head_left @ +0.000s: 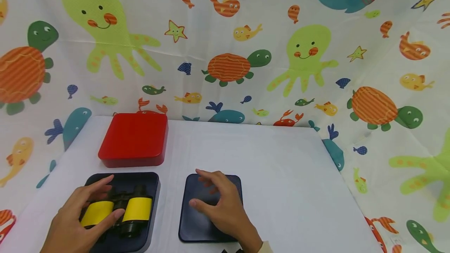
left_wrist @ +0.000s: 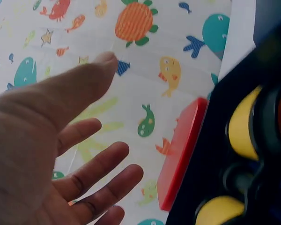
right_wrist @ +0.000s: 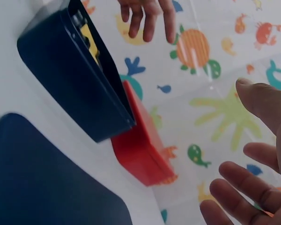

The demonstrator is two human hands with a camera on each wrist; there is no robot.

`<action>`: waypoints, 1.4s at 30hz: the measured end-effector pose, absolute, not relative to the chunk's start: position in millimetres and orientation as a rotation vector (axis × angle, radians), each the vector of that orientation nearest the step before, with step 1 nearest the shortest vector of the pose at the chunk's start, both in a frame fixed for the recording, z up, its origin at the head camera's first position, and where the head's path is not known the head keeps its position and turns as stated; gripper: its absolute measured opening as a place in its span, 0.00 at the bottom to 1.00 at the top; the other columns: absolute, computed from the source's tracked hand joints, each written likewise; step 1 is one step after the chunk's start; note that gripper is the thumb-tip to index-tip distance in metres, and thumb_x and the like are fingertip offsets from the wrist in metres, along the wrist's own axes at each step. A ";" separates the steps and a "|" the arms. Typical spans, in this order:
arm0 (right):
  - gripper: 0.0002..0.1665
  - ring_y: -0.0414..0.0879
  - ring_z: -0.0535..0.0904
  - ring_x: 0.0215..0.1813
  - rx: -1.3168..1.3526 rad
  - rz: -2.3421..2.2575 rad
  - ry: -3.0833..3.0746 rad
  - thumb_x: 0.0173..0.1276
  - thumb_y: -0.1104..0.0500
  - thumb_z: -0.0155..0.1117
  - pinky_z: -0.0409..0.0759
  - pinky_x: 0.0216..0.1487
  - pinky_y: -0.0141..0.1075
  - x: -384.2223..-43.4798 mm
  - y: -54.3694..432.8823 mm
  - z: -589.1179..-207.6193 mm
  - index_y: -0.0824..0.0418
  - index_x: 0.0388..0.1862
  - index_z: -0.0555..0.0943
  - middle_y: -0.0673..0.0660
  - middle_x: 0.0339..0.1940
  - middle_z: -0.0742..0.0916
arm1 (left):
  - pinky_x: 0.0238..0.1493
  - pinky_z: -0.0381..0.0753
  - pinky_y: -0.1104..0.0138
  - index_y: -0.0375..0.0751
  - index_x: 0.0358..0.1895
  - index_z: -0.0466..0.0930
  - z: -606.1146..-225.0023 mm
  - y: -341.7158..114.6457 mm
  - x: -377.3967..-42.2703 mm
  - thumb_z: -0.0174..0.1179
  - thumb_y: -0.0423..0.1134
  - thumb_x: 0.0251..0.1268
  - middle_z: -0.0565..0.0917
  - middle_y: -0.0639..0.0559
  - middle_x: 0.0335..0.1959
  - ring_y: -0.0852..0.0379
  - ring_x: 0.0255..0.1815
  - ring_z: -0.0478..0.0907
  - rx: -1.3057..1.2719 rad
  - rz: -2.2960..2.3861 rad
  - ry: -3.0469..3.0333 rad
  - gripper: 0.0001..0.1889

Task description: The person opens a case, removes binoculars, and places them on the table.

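Black binoculars (head_left: 137, 209) with yellow barrel panels lie in a dark blue tin (head_left: 156, 190) at the left front. My left hand (head_left: 70, 221) hovers above them, thumb and fingers spread apart. In the left wrist view, the left hand (left_wrist: 25, 126) holds nothing, and the binoculars (left_wrist: 243, 124) show beyond it. A flat dark blue lid (head_left: 195, 221) rests on the table, right of the tin. Over this lid my right hand (head_left: 226, 210) is raised with fingers loosely bent. The right wrist view shows the right hand (right_wrist: 269, 105) apart from the lid (right_wrist: 47, 178).
A closed red tin (head_left: 135, 138) stands behind the blue tin, near the back edge of the white table (head_left: 281, 175). A curtain (head_left: 197, 42) printed with sea animals hangs behind the table and along its sides.
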State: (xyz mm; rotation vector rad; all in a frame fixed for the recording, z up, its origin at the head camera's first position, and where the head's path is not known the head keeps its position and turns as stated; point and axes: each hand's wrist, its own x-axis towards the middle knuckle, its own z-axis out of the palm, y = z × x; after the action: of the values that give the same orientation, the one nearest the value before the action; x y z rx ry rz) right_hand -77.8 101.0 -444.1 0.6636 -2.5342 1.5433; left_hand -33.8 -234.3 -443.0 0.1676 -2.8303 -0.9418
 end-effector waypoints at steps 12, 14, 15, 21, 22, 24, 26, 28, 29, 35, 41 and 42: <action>0.42 0.37 0.78 0.62 0.760 1.517 -2.681 0.69 0.32 0.71 0.87 0.61 0.39 -76.3 57.8 -444.8 0.29 0.79 0.68 0.39 0.67 0.82 | 0.52 0.74 0.21 0.45 0.82 0.64 -458.1 -264.5 -38.9 0.81 0.61 0.52 0.75 0.28 0.66 0.30 0.59 0.75 0.166 -0.860 -2.885 0.56; 0.42 0.36 0.77 0.63 0.777 1.540 -2.706 0.69 0.32 0.71 0.86 0.62 0.39 -77.3 49.7 -446.7 0.27 0.79 0.68 0.38 0.68 0.82 | 0.52 0.73 0.21 0.44 0.81 0.65 -459.3 -267.8 -39.7 0.81 0.61 0.51 0.75 0.28 0.66 0.30 0.57 0.75 0.143 -0.820 -2.886 0.56; 0.42 0.36 0.77 0.64 0.789 1.550 -2.716 0.69 0.33 0.71 0.86 0.62 0.39 -77.8 45.6 -448.1 0.27 0.79 0.68 0.38 0.68 0.82 | 0.52 0.73 0.21 0.43 0.81 0.66 -460.1 -269.2 -40.1 0.82 0.61 0.50 0.75 0.28 0.66 0.30 0.57 0.75 0.136 -0.801 -2.887 0.56; 0.43 0.40 0.76 0.69 0.858 1.572 -2.772 0.68 0.35 0.74 0.85 0.62 0.37 -78.8 25.2 -459.1 0.30 0.80 0.69 0.38 0.72 0.80 | 0.51 0.73 0.23 0.42 0.80 0.67 -466.2 -276.8 -41.9 0.82 0.63 0.48 0.74 0.26 0.64 0.29 0.54 0.74 0.133 -0.740 -2.911 0.56; 0.43 0.40 0.76 0.70 0.864 1.554 -2.783 0.68 0.35 0.74 0.85 0.63 0.38 -78.9 22.4 -460.9 0.30 0.80 0.69 0.37 0.73 0.79 | 0.51 0.74 0.23 0.42 0.80 0.67 -467.2 -278.0 -41.9 0.81 0.64 0.48 0.73 0.26 0.64 0.29 0.54 0.74 0.136 -0.736 -2.917 0.57; 0.44 0.39 0.75 0.71 0.875 1.519 -2.800 0.67 0.35 0.74 0.85 0.65 0.42 -79.2 17.5 -464.2 0.31 0.80 0.69 0.36 0.74 0.78 | 0.51 0.75 0.24 0.42 0.80 0.67 -468.9 -280.1 -41.7 0.81 0.65 0.48 0.72 0.25 0.64 0.28 0.54 0.74 0.153 -0.734 -2.930 0.57; 0.44 0.37 0.74 0.73 0.881 1.487 -2.816 0.67 0.34 0.73 0.84 0.68 0.47 -79.8 13.5 -467.2 0.32 0.80 0.69 0.35 0.75 0.77 | 0.49 0.77 0.24 0.42 0.80 0.67 -470.7 -282.0 -41.2 0.82 0.65 0.47 0.72 0.25 0.64 0.27 0.53 0.74 0.160 -0.727 -2.932 0.57; 0.44 0.36 0.73 0.73 0.886 1.470 -2.834 0.67 0.33 0.73 0.84 0.69 0.49 -80.7 10.1 -470.4 0.33 0.80 0.70 0.34 0.75 0.77 | 0.49 0.78 0.25 0.42 0.79 0.67 -472.5 -283.4 -40.6 0.82 0.65 0.46 0.72 0.24 0.63 0.27 0.53 0.74 0.159 -0.726 -2.937 0.58; 0.44 0.35 0.73 0.73 0.890 1.471 -2.841 0.67 0.33 0.73 0.84 0.69 0.48 -81.2 8.5 -471.7 0.33 0.80 0.70 0.34 0.75 0.76 | 0.49 0.78 0.25 0.42 0.80 0.67 -473.3 -283.8 -40.3 0.82 0.65 0.46 0.72 0.25 0.63 0.27 0.53 0.74 0.157 -0.730 -2.939 0.58; 0.44 0.33 0.72 0.74 0.989 1.358 -2.846 0.68 0.32 0.72 0.81 0.72 0.43 -83.9 -0.9 -477.6 0.33 0.81 0.68 0.34 0.77 0.76 | 0.53 0.74 0.23 0.44 0.82 0.64 -476.1 -286.5 -42.8 0.80 0.66 0.48 0.70 0.23 0.70 0.22 0.61 0.70 0.136 -0.808 -3.017 0.59; 0.45 0.33 0.72 0.74 1.127 1.203 -2.812 0.69 0.33 0.72 0.78 0.74 0.41 -87.0 -7.8 -476.0 0.36 0.82 0.68 0.35 0.77 0.76 | 0.57 0.68 0.20 0.44 0.82 0.63 -477.1 -288.6 -45.7 0.78 0.67 0.51 0.67 0.21 0.73 0.17 0.65 0.65 0.163 -0.811 -3.146 0.59; 0.45 0.33 0.72 0.74 1.151 1.182 -2.815 0.69 0.33 0.71 0.77 0.74 0.40 -87.4 -9.1 -475.2 0.37 0.82 0.68 0.34 0.77 0.76 | 0.57 0.68 0.20 0.44 0.82 0.63 -477.2 -288.6 -45.7 0.78 0.67 0.51 0.67 0.21 0.73 0.17 0.65 0.65 0.164 -0.805 -3.160 0.58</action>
State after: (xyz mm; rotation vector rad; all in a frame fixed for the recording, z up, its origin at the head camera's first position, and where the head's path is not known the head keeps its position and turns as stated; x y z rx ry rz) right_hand -87.4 -9.1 -475.2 1.1512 -2.8152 1.1820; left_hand -45.7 -288.6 -477.2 0.1636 -3.1597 -0.8054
